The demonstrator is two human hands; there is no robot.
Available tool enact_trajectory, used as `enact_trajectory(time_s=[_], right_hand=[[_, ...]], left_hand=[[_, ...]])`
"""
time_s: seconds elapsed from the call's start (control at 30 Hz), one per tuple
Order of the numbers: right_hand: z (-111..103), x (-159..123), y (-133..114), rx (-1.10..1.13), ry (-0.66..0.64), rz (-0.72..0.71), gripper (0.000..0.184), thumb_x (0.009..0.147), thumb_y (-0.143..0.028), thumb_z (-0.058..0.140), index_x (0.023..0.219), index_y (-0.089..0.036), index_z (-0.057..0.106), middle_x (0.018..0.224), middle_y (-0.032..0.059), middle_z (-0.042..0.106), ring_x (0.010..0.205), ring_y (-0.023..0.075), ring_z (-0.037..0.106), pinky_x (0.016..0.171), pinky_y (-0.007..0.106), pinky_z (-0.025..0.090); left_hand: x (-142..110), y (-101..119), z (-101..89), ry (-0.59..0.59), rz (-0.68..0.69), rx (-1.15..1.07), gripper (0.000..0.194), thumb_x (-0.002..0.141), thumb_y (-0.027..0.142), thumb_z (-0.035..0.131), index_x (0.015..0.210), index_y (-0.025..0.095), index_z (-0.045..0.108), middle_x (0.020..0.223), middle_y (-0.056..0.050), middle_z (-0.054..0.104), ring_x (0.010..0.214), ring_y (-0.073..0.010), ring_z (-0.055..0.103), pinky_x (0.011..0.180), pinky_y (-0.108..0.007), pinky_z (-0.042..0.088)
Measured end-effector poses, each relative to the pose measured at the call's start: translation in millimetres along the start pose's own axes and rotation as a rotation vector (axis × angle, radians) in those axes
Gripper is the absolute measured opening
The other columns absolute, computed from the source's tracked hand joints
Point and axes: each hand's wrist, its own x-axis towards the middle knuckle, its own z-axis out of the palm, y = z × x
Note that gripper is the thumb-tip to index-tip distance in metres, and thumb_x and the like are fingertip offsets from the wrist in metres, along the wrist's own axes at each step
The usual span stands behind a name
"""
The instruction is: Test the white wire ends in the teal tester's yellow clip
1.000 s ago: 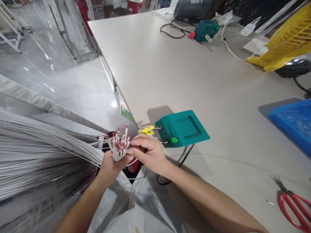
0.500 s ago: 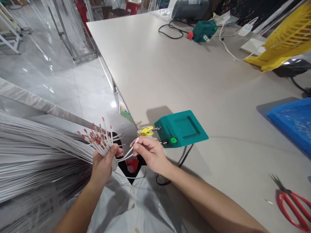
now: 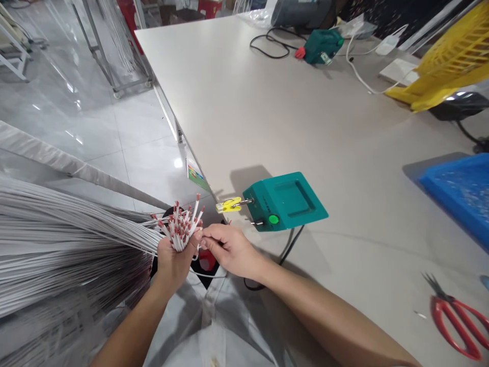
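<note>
My left hand (image 3: pixel 173 262) is closed around a bundle of white wires (image 3: pixel 179 229) with reddish-brown tips, which stick up above the thumb. Thumb and fingers of my right hand (image 3: pixel 231 250) are pinched beside the left thumb, on a white wire that is mostly hidden by the fingers. Past the right hand, at the table edge, a teal device (image 3: pixel 284 201) with a green button lies on the table. A yellow clip (image 3: pixel 229 205) sits on the metal prong projecting from its side, with a second, bare prong (image 3: pixel 257 222) below.
A thick mass of long white wires (image 3: pixel 69 239) fills the left side. Red-handled scissors (image 3: pixel 454 316) lie at the right of the table (image 3: pixel 305 122), near a blue tray (image 3: pixel 458 188). Farther back are a second teal device (image 3: pixel 323 46) and a yellow plastic stand (image 3: pixel 451 61).
My right hand has moved left and down from the yellow clip to the left thumb. My left hand has shifted right with the bundle, whose tips now stand more upright.
</note>
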Motion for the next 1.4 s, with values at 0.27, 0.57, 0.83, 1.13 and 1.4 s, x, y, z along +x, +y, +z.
enact_trajectory(time_s=[0.27,0.57,0.83,1.13,1.4], right_hand=[[-0.6,3.7,-1.3,-0.026,0.283,0.039,0.013,0.080,-0.020,0.052,0.079,-0.017,0.064,0.071,0.0042,0.063,0.062,0.0128,0.055,0.056,0.024,0.045],[1.6,2.4,2.9,-0.110,0.244,0.056,0.017,0.083,-0.021,0.050,0.069,-0.018,0.058,0.065,0.0019,0.059,0.063,0.0127,0.053,0.059,0.024,0.042],[-3.6,1.5,4.5,-0.124,0.193,-0.054,0.015,0.085,-0.019,0.046,0.075,-0.016,0.058,0.070,0.0033,0.058,0.069,0.0137,0.053,0.064,0.026,0.043],[-24.0,6.2,-1.9,-0.026,0.008,-0.118,0.012,0.079,-0.020,0.059,0.089,-0.020,0.066,0.093,0.0055,0.061,0.083,0.0139,0.058,0.073,0.027,0.048],[-8.8,5.9,-3.1,0.579,-0.061,0.132,0.009,0.071,-0.026,0.068,0.071,-0.016,0.067,0.078,0.0015,0.059,0.068,0.0104,0.057,0.062,0.023,0.049]], left_hand=[[0.6,-7.9,1.2,0.068,0.024,0.086,0.013,0.066,0.026,0.069,0.071,0.014,0.069,0.067,-0.003,0.067,0.063,-0.0161,0.060,0.061,-0.026,0.048],[-0.3,-8.1,-4.0,-0.052,-0.035,0.089,0.015,0.068,0.028,0.068,0.074,0.015,0.069,0.060,0.000,0.062,0.054,-0.0118,0.054,0.052,-0.022,0.043],[-2.4,1.2,-6.2,0.002,-0.018,0.045,0.015,0.069,0.029,0.067,0.065,0.015,0.066,0.045,0.004,0.048,0.045,-0.0090,0.044,0.046,-0.021,0.037],[0.7,-5.9,-16.7,-0.218,0.009,0.100,0.014,0.072,0.028,0.065,0.072,0.015,0.069,0.059,0.000,0.060,0.053,-0.0114,0.050,0.053,-0.023,0.043],[-0.8,-5.3,-28.8,-0.298,0.030,-0.056,0.011,0.067,0.026,0.070,0.065,0.016,0.065,0.051,0.003,0.047,0.049,-0.0081,0.039,0.047,-0.021,0.032]])
